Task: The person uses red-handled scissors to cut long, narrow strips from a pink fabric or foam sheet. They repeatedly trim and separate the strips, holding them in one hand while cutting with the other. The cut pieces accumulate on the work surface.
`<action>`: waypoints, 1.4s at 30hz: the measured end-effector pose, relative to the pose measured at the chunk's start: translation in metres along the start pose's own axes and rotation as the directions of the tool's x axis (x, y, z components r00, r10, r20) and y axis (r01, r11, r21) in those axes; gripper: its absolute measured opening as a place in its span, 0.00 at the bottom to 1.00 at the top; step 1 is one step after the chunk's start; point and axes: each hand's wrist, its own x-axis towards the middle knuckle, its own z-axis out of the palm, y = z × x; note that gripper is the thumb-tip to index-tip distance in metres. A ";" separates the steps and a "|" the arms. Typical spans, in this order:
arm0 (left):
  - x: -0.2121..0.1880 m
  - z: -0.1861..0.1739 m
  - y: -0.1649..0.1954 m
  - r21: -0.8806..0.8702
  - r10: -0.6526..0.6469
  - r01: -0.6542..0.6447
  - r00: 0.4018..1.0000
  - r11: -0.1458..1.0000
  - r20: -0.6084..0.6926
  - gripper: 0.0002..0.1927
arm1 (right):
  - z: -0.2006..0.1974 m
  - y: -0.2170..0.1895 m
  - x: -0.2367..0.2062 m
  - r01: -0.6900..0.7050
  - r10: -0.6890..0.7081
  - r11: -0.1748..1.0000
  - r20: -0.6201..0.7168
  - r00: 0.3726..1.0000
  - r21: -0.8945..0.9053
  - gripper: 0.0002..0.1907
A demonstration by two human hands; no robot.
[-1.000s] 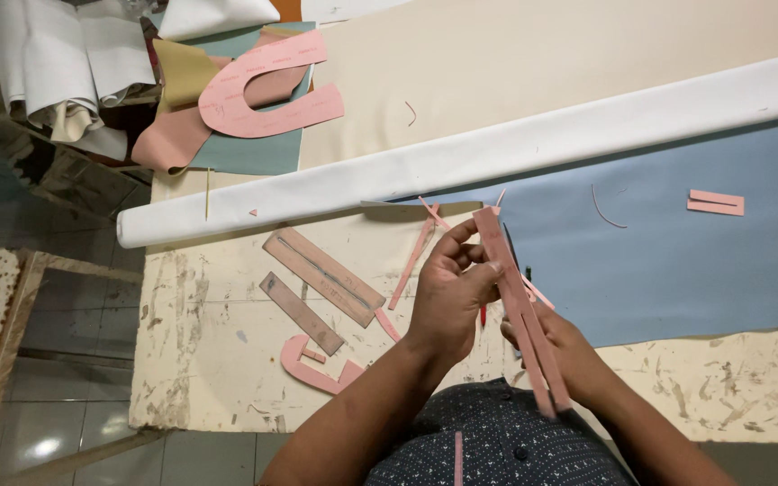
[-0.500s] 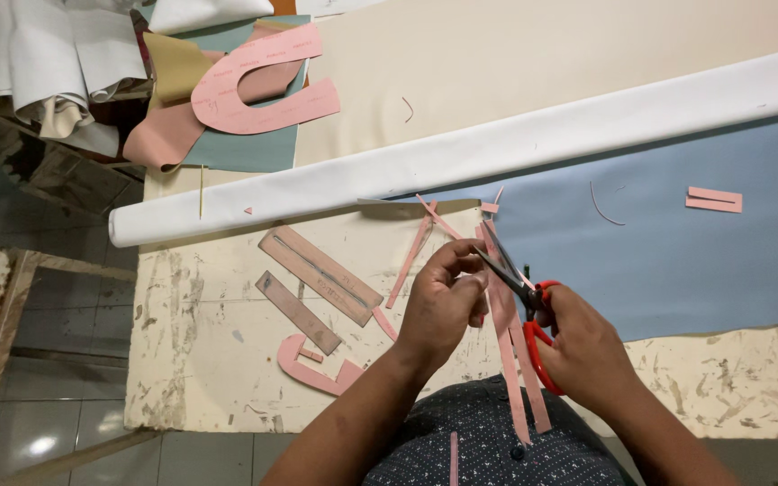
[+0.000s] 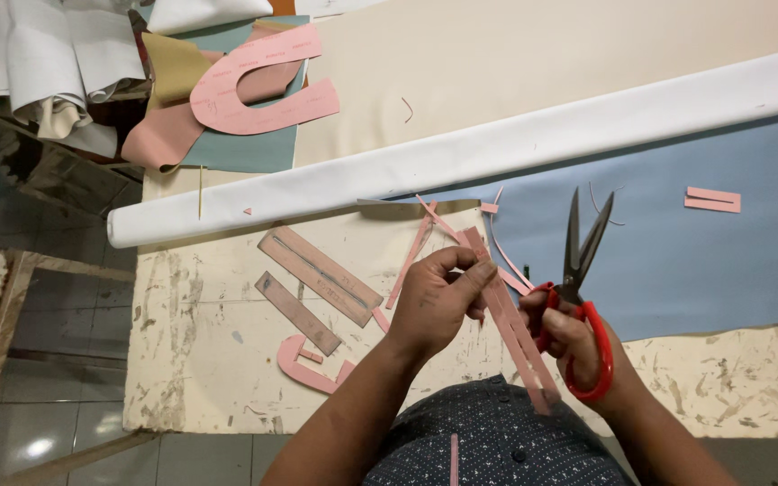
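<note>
A bundle of long pink strips point(image 3: 511, 328) sits just below the middle of the frame, slanting from upper left to lower right. The left hand point(image 3: 438, 301) has its grip closed on the upper part of the bundle, fingers curled over it and the thumb beneath. Just to the right, the right hand point(image 3: 569, 337) has its grip closed through the red handles of a pair of scissors point(image 3: 580, 297); the dark blades point up and stand parted, clear of the strips.

Thin pink offcuts point(image 3: 425, 238) lie fanned on the counter point(image 3: 200, 360) above the left hand. Left of them lie two brownish-pink flat strips point(image 3: 317, 274), one longer than the other, and below these a curved pink piece point(image 3: 303, 369). A long white roll point(image 3: 461, 148) crosses the frame diagonally, with blue sheet material point(image 3: 695, 261) spread at the right and a small pair of pink strips point(image 3: 711, 200) on it. In the upper left, a large pink U-shaped pattern point(image 3: 254, 85) rests on a heap of teal, olive and white pieces.
</note>
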 end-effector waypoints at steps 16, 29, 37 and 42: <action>-0.023 0.018 0.029 -0.005 -0.024 0.026 0.978 1.000 0.205 0.21 | -0.019 0.007 -0.020 0.367 -0.231 0.815 0.330 0.915 -0.447 0.20; -0.047 0.027 0.029 -0.138 -0.031 0.064 0.973 0.988 0.228 0.08 | -0.034 0.022 -0.019 0.014 0.080 0.831 0.144 0.986 -0.556 0.33; -0.038 0.024 0.038 -0.382 0.069 0.033 0.966 0.924 0.249 0.05 | -0.028 0.037 -0.001 -0.244 0.268 0.759 -0.052 0.962 -0.604 0.25; -0.034 0.036 0.038 -0.237 0.026 -0.020 0.999 0.971 0.024 0.05 | -0.028 0.037 -0.005 -0.155 0.241 0.740 0.043 0.969 -0.654 0.24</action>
